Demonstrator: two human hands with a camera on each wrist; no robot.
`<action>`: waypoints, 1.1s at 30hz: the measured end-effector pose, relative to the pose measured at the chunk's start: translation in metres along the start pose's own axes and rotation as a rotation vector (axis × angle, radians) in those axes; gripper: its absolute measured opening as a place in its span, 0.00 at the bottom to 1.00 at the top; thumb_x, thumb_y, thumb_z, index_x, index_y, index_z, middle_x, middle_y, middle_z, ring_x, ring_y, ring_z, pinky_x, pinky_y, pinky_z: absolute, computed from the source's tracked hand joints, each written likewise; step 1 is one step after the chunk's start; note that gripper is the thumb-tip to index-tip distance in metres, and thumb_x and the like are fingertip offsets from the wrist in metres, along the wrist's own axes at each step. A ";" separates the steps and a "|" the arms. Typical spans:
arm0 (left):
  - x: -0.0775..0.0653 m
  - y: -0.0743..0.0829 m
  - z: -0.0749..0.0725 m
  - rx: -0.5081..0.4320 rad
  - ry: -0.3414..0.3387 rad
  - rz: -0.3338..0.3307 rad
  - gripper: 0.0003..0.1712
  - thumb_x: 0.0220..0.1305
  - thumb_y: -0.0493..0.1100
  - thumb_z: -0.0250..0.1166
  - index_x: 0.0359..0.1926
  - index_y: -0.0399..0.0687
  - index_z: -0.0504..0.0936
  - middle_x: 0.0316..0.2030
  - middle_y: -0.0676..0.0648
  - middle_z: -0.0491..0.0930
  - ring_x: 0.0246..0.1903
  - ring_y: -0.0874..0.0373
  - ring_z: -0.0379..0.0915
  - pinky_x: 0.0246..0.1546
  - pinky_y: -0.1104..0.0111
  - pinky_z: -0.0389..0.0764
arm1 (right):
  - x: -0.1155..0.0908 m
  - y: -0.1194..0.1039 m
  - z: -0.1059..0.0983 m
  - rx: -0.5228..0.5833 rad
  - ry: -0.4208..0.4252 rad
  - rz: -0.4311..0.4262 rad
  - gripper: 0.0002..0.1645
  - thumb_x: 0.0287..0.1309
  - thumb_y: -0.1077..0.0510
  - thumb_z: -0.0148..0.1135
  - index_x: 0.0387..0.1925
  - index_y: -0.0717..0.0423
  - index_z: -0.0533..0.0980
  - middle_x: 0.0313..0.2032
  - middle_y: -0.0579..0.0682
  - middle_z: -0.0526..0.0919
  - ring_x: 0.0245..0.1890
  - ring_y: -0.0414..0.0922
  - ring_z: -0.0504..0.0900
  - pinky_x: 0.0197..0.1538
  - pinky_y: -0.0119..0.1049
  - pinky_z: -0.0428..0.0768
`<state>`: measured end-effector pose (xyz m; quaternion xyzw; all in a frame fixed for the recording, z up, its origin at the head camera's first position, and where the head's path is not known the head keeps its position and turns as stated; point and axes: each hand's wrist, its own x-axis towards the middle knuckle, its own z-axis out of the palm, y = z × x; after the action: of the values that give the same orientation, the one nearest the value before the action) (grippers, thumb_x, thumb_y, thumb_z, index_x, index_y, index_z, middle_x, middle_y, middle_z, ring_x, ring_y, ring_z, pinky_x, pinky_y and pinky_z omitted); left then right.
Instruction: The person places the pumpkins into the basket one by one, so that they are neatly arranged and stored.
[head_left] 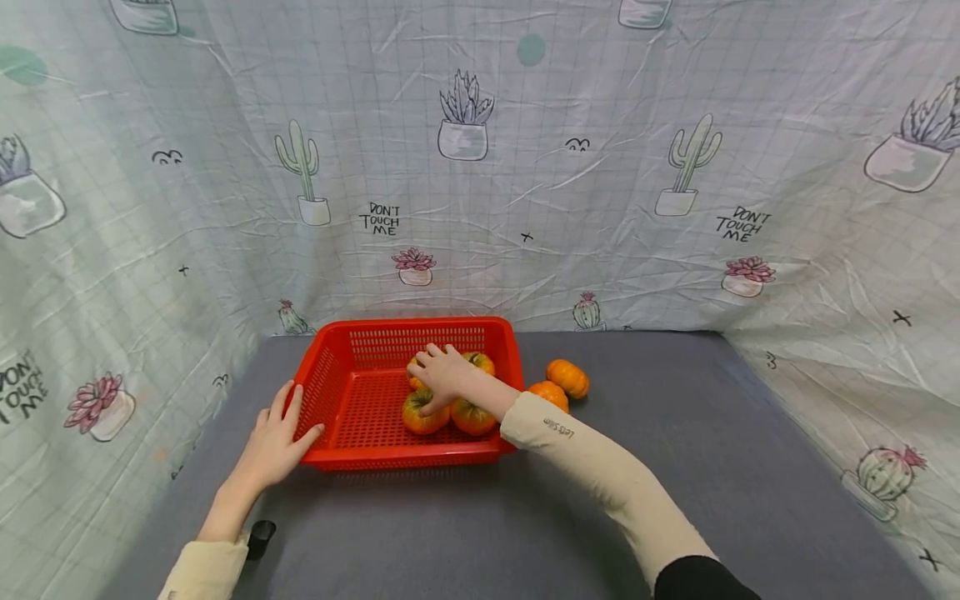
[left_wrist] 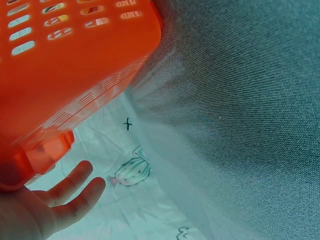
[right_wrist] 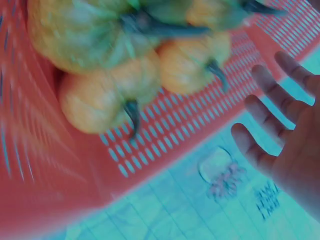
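Observation:
A red plastic basket (head_left: 405, 454) holds several small orange-and-green pumpkins (head_left: 424, 414) grouped in its right half. My right hand (head_left: 444, 373) is over these pumpkins. In the right wrist view its fingers are spread, apart from the pumpkins (right_wrist: 110, 95) and their dark stems, and nothing is in the palm. At the basket's left front corner, my left hand (head_left: 273, 442) rests against the rim. The left wrist view shows two of its fingers (left_wrist: 82, 197) extended beside the basket's rim (left_wrist: 50, 150); the thumb is hidden there.
Two orange pumpkins (head_left: 567, 379) lie on the grey table (head_left: 675, 425) just right of the basket, one partly behind the right sleeve. A cloth (head_left: 517, 192) printed with potted plants hangs behind and at both sides. A small black object (head_left: 260, 539) is beside the left sleeve.

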<state>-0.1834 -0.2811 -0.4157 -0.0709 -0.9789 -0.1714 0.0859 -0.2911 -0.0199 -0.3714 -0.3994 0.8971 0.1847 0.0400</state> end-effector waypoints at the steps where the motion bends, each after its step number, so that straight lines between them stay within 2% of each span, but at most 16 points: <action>1: 0.000 0.000 0.000 0.000 0.001 -0.001 0.43 0.60 0.52 0.53 0.66 0.30 0.46 0.65 0.31 0.44 0.51 0.32 0.52 0.47 0.41 0.61 | -0.003 0.002 -0.004 0.016 0.010 0.000 0.44 0.46 0.27 0.51 0.61 0.42 0.58 0.59 0.46 0.62 0.60 0.46 0.58 0.58 0.45 0.63; 8: 0.000 0.001 -0.002 0.008 0.007 0.003 0.43 0.61 0.53 0.52 0.66 0.29 0.47 0.65 0.31 0.44 0.51 0.32 0.52 0.47 0.41 0.61 | -0.035 0.016 -0.023 0.121 0.121 -0.050 0.32 0.51 0.33 0.53 0.53 0.45 0.66 0.50 0.45 0.70 0.50 0.45 0.64 0.47 0.40 0.66; 16: -0.001 -0.001 0.000 0.001 0.005 -0.001 0.43 0.61 0.52 0.52 0.66 0.30 0.46 0.65 0.32 0.43 0.51 0.32 0.52 0.47 0.41 0.61 | -0.074 0.026 -0.017 0.183 0.303 -0.129 0.19 0.54 0.42 0.55 0.43 0.46 0.69 0.41 0.43 0.74 0.44 0.42 0.67 0.42 0.36 0.69; 20: 0.000 -0.001 0.001 -0.002 0.004 0.001 0.43 0.60 0.51 0.53 0.66 0.30 0.45 0.65 0.32 0.43 0.51 0.33 0.52 0.46 0.41 0.61 | -0.096 0.028 -0.005 0.228 0.429 -0.138 0.13 0.55 0.45 0.55 0.38 0.47 0.71 0.35 0.43 0.75 0.38 0.40 0.67 0.38 0.33 0.67; 25: 0.000 -0.001 0.001 -0.001 0.004 0.001 0.43 0.61 0.53 0.52 0.66 0.30 0.46 0.65 0.32 0.44 0.51 0.33 0.52 0.46 0.41 0.61 | -0.118 0.029 0.020 0.328 0.605 -0.162 0.08 0.54 0.50 0.56 0.34 0.49 0.74 0.28 0.42 0.74 0.31 0.38 0.67 0.34 0.29 0.66; 33: -0.001 0.001 0.000 -0.010 0.011 0.004 0.43 0.60 0.53 0.52 0.66 0.30 0.47 0.65 0.31 0.44 0.51 0.32 0.52 0.47 0.41 0.61 | -0.142 0.034 0.057 0.384 0.784 -0.122 0.07 0.48 0.56 0.61 0.32 0.51 0.75 0.28 0.43 0.76 0.30 0.39 0.68 0.33 0.29 0.68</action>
<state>-0.1826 -0.2804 -0.4157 -0.0724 -0.9774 -0.1763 0.0912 -0.2243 0.1208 -0.3828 -0.4769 0.8372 -0.1538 -0.2190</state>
